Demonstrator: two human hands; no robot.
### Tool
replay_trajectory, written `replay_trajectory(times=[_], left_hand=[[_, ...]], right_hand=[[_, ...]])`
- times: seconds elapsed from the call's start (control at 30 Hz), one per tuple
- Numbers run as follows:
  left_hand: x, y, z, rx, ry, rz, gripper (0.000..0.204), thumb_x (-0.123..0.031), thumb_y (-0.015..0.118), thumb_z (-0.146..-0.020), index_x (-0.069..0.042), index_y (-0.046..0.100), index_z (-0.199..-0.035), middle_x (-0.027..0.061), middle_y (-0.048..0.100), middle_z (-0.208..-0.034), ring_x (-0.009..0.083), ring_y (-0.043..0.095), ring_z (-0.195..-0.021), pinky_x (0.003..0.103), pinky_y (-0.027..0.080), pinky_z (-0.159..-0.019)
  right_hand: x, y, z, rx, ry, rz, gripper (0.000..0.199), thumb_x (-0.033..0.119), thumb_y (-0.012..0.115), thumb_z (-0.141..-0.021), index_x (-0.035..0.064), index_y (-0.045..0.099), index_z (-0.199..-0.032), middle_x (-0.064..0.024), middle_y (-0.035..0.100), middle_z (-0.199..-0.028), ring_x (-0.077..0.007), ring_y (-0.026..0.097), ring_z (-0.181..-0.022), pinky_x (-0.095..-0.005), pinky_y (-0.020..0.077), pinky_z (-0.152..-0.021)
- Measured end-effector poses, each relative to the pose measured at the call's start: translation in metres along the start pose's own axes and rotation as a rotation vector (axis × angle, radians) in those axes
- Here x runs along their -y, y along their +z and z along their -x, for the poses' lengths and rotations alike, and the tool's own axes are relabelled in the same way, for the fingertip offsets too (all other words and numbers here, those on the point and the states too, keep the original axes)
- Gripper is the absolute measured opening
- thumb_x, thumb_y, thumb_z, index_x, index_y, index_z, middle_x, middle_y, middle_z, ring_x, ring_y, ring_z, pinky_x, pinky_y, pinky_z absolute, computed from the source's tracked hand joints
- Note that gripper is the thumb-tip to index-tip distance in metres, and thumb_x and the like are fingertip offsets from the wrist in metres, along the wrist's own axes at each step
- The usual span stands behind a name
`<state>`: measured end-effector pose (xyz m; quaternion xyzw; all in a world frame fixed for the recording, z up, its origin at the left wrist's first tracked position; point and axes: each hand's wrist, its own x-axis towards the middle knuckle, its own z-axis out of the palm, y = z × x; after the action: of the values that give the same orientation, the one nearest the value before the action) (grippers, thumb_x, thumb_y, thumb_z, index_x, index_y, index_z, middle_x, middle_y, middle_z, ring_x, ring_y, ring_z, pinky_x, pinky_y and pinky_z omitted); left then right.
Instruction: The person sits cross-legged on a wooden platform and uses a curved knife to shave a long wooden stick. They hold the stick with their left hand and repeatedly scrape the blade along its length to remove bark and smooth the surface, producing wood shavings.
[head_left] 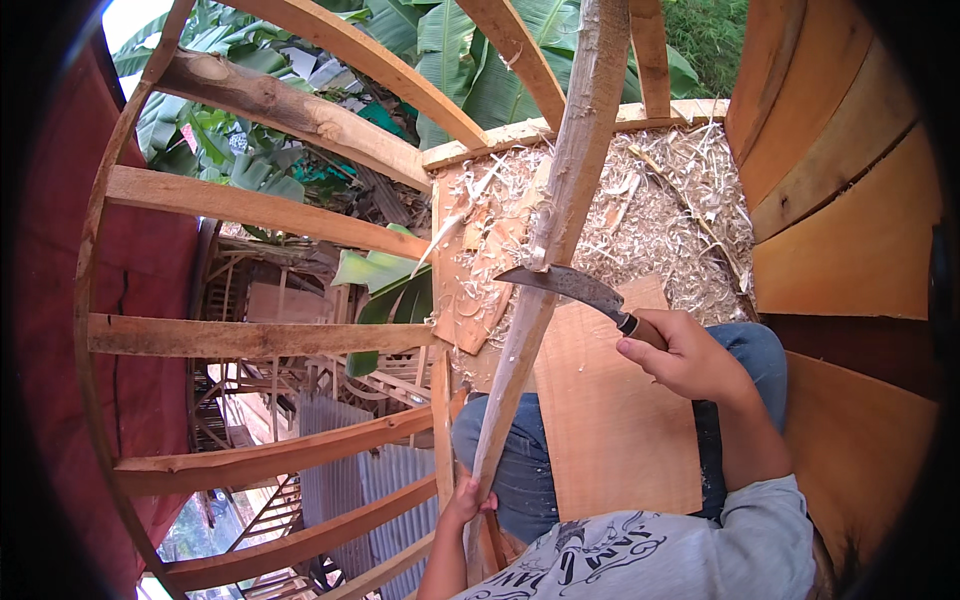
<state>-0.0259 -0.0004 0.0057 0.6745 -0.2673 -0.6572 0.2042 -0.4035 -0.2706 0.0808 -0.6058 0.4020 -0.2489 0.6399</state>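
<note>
Pole (pixel 560 200): pale raw wood, rough, shaved. Knife (pixel 590 295): dull grey metal blade, smooth brown wooden handle. Shavings (pixel 660 230) upper centre: pale, curly wood. Board (pixel 610 420): matt sawn wood.

Raised wooden platform, open-sided — rough timber rails (pixel 250 205) on the left, plank wall (pixel 850 200) on the right. Floor (pixel 660 230) thick with pale wood shavings. Red cloth (pixel 50 300) hangs at far left. Banana leaves (pixel 450 50) and corrugated metal roofing (pixel 390 500) beyond — soft daylight.
</note>
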Motion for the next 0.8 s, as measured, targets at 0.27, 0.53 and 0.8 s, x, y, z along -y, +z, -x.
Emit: replay_trajectory(times=[0.27, 0.53, 0.8], left_hand=[[0.0, -0.004, 0.002, -0.009, 0.015, -0.047, 0.097, -0.085, 0.04, -0.068, 0.004, 0.053, -0.103, 0.0097, 0.055, -0.057, 0.0107, 0.043, -0.043, 0.023, 0.032, -0.04], [-0.004, -0.002, 0.0, -0.024, 0.022, -0.079, 0.094, -0.086, 0.037, -0.068, 0.005, 0.058, -0.076, 0.0085, 0.053, -0.054, 0.0125, 0.045, -0.044, 0.025, 0.034, -0.041], [-0.004, -0.003, 0.0, -0.046, -0.002, -0.108, 0.095, -0.089, 0.036, -0.065, 0.003, 0.058, -0.065, 0.0066, 0.049, -0.05, 0.0128, 0.045, -0.043, 0.025, 0.033, -0.041]], right_hand=[[-0.001, 0.018, -0.004, 0.114, -0.088, 0.171, 0.03, 0.028, 0.058, -0.087, -0.0019, 0.062, -0.085, -0.0126, 0.057, -0.062, -0.0201, 0.056, -0.058, -0.0313, 0.044, -0.056], [-0.007, 0.022, -0.002, 0.191, -0.108, 0.119, 0.029, 0.026, 0.061, -0.087, -0.0004, 0.059, -0.075, -0.0035, 0.047, -0.054, -0.0087, 0.043, -0.054, -0.0294, 0.0347, -0.049], [-0.006, 0.021, -0.004, -0.218, -0.105, -0.053, 0.029, 0.023, 0.061, -0.087, -0.0009, 0.055, -0.073, -0.0003, 0.045, -0.054, -0.0063, 0.039, -0.054, -0.0284, 0.0321, -0.048]])
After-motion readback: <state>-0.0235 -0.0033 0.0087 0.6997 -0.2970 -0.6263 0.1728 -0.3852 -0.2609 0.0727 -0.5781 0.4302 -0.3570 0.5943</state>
